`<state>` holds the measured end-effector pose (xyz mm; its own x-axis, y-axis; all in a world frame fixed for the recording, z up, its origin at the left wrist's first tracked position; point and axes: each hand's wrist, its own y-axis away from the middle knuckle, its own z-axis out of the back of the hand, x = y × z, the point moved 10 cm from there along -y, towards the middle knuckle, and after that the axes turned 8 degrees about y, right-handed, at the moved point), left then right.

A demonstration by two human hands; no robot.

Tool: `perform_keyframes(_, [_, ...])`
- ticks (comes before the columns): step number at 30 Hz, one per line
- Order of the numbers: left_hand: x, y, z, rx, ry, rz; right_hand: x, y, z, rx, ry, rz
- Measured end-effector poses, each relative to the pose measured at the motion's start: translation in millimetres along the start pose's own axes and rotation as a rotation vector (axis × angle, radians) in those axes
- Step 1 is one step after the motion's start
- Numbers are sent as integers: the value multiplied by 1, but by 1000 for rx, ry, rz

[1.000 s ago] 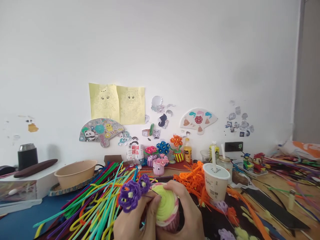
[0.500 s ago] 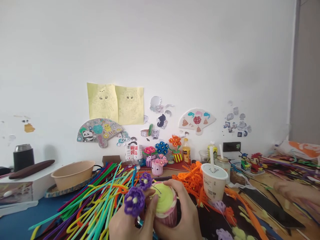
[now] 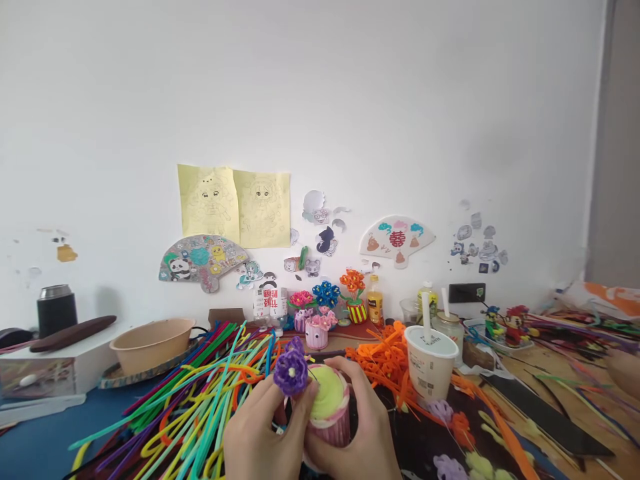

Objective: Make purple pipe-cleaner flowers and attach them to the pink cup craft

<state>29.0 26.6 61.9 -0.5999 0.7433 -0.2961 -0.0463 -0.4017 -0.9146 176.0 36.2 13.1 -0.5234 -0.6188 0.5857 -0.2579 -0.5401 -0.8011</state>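
Observation:
Between my hands is a small pot [image 3: 334, 430] wrapped in pink and white pipe cleaners, its top filled with yellow-green coils. My right hand [image 3: 367, 420] is wrapped around the pot's right side and front. At the pot's left, my left hand [image 3: 270, 427] pinches purple pipe-cleaner flowers [image 3: 291, 373] near the left rim, with a second bloom partly hidden behind the front one. A thin dark stem shows at the yellow-green top. My fingers cover the lower parts of the stems.
Loose coloured pipe cleaners [image 3: 200, 407] spread to the left, and an orange pile [image 3: 385, 357] lies behind at the right. A lidded drink cup [image 3: 431, 367] with a straw stands near my right hand. Beyond are a black phone [image 3: 545, 413], small finished flower pots [image 3: 316, 333] and a beige basin [image 3: 153, 347].
The purple flowers in my left hand have turned and moved right and up, nearer the pot's rim. Another person's hand at the far right has drawn back toward the edge.

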Motion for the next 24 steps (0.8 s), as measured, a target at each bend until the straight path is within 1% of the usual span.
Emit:
perform_keyframes(2, [-2,2,1,-5,-3,-16,-1,0,-1,8,-12,-7])
perform_keyframes(7, [0,6,-8,60,38,-60,-3,0,-2,27,-30,-21])
perform_keyframes(10, [1,4,-7,51,40,-70,-4,1,-2,29,-49,-40])
perform_keyframes(13, [-5,2,-5,36,20,-115,-8,1,-2,25,-76,-78])
perform_keyframes(15, [-11,2,-7,48,-6,-167,-13,1,-4,44,-113,-113])
perform_keyframes(18, [-19,3,-9,57,-22,-238,-24,1,-15,135,-219,-196])
perform_keyframes(22, [-25,4,-11,68,-10,-283,-34,3,-32,283,-409,-283])
perform_keyframes(24, [-25,6,-13,79,-13,-295,-37,3,-37,336,-520,-321])
